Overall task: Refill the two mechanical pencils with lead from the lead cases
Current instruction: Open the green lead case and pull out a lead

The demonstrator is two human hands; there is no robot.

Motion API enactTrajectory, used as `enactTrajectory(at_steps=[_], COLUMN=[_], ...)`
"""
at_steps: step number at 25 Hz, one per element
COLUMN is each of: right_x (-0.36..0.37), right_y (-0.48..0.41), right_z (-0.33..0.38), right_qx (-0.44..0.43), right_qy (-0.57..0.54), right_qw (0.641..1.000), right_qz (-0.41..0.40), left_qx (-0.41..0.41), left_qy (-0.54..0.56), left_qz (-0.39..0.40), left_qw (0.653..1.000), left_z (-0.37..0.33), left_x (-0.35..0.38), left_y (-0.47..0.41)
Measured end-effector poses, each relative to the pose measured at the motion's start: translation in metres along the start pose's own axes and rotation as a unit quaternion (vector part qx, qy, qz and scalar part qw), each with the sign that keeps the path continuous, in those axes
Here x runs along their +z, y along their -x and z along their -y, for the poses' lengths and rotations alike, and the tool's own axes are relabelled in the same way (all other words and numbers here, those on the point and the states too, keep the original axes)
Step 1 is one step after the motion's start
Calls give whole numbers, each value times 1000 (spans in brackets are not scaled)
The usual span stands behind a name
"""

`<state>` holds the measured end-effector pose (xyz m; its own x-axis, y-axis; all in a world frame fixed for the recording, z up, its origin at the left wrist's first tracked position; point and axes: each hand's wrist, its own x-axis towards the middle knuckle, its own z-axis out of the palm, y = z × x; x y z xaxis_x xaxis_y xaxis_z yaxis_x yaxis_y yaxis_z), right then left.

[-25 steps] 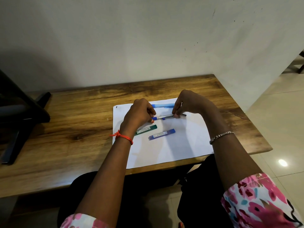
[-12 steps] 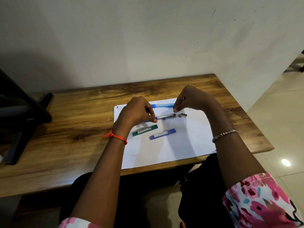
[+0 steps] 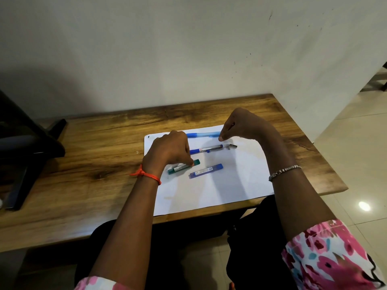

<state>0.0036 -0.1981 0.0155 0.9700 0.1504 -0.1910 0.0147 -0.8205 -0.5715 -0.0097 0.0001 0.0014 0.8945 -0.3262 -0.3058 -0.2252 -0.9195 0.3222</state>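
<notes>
The left hand (image 3: 169,151) has left the silver pencil (image 3: 207,149) and now pinches the green case (image 3: 183,167). The right hand (image 3: 240,126) has lifted, fingertips together; whether it holds anything I cannot tell. The pencil lies open, its cap (image 3: 232,146) just beside its end, so loading lead looks next. A pale wall (image 3: 188,49) backs the wooden bench (image 3: 94,164); the white paper (image 3: 230,185) carries all of it, including the blue pencil (image 3: 203,135) and blue case (image 3: 206,171).
</notes>
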Motion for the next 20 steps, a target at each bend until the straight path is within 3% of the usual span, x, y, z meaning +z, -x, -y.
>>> enactTrajectory(at_steps=[6, 9, 13, 17, 20], right_x=[-1, -3, -4, -2, -3], right_y=[-1, 1, 6, 6, 5], right_z=[-1, 1, 13, 21, 22], right_qx=[-15, -42, -85, -114, -123], right_qy=[-32, -87, -238, -293, -358], right_qw=[999, 995, 967, 949, 926], right_qz=[-8, -8, 25, 27, -3], left_qx=[6, 23, 55, 35, 32], left_qy=[-17, 103, 322, 426, 543], left_qz=[23, 12, -40, -52, -20], left_qw=[1000, 994, 944, 902, 839], left_z=[-1, 1, -1, -6, -7], left_x=[-2, -12, -26, -24, -24], left_y=[1, 4, 9, 7, 8])
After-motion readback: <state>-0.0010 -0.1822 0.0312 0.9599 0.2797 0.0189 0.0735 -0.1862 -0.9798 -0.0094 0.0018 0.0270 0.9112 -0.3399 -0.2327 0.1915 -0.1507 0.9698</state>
